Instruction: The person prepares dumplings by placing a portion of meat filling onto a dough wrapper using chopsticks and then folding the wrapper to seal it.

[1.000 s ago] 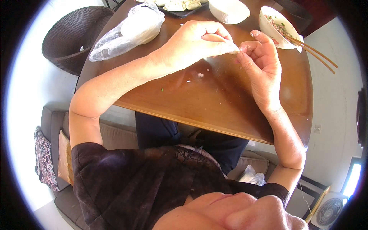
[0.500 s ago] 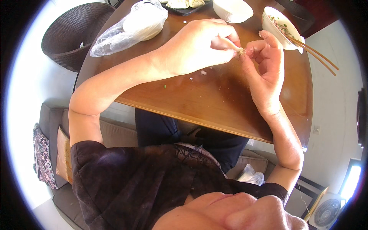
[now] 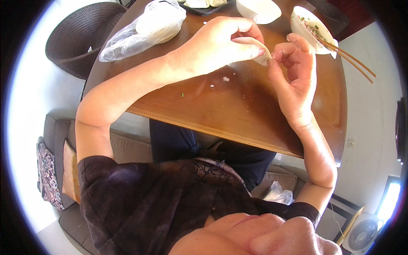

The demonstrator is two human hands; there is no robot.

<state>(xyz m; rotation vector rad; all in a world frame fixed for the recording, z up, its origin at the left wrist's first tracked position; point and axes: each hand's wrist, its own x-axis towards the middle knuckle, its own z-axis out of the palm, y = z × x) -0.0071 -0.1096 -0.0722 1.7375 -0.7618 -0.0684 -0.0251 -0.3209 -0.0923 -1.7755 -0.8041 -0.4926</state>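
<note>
My left hand point(image 3: 223, 44) is raised over the wooden table with its thumb and fingers closed on a pale, folded dumpling wrapper point(image 3: 263, 56). The wrapper's edge sticks out past the left thumb. My right hand point(image 3: 297, 74) is on the other side of it, thumb and forefinger pinching the near corner of the dough. The other right fingers are curled. Whether filling lies inside the fold, I cannot tell. Just beyond the right hand is a white bowl point(image 3: 302, 13) of chopped filling point(image 3: 313, 30), with wooden chopsticks point(image 3: 350, 59) resting over its rim.
Across the wooden table point(image 3: 204, 110) lie a clear plastic bag point(image 3: 148, 34) with something white inside, a black tray point(image 3: 208, 11) holding pale dumplings point(image 3: 199, 3), and a second white bowl point(image 3: 261, 12). Small white crumbs point(image 3: 225, 79) dot the tabletop. A dark woven chair point(image 3: 76, 42) stands at the left.
The left fingers have shifted back a little, so more of the wrapper shows between the hands. My right hand has hardly moved and still pinches the edge.
</note>
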